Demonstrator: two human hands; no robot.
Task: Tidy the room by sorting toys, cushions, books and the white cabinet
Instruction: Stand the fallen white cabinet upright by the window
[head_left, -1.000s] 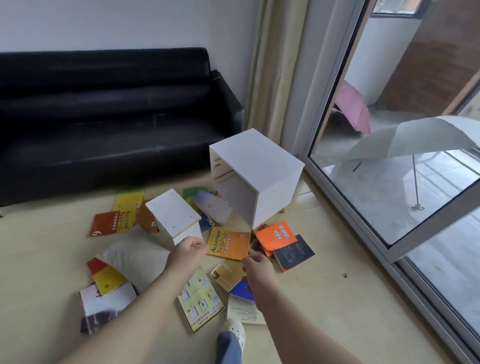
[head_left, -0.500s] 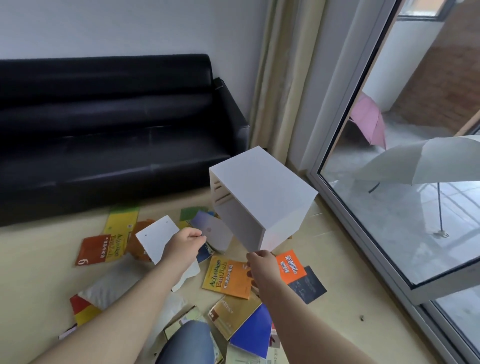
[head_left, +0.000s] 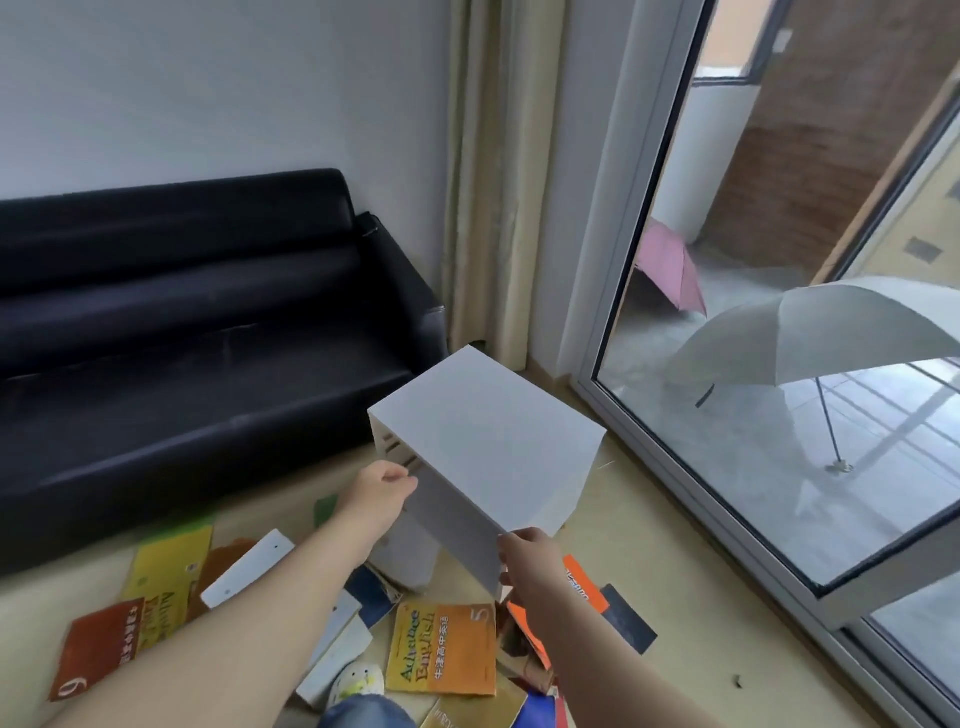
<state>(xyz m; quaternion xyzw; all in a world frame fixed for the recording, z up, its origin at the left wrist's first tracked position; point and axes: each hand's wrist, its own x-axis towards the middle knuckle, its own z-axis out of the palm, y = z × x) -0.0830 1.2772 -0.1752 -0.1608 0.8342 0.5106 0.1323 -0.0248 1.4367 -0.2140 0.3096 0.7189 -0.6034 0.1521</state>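
White cabinet (head_left: 493, 457) tilted over scattered books (head_left: 441, 649) on floor (head_left: 675, 597); left hand (head_left: 376, 493) grip curled on its open left side, right hand (head_left: 530, 566) pinching near corner.

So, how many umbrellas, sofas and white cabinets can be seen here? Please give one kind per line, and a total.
Umbrellas: 2 (pink umbrella, white umbrella)
Sofa: 1
White cabinet: 1
Total: 4
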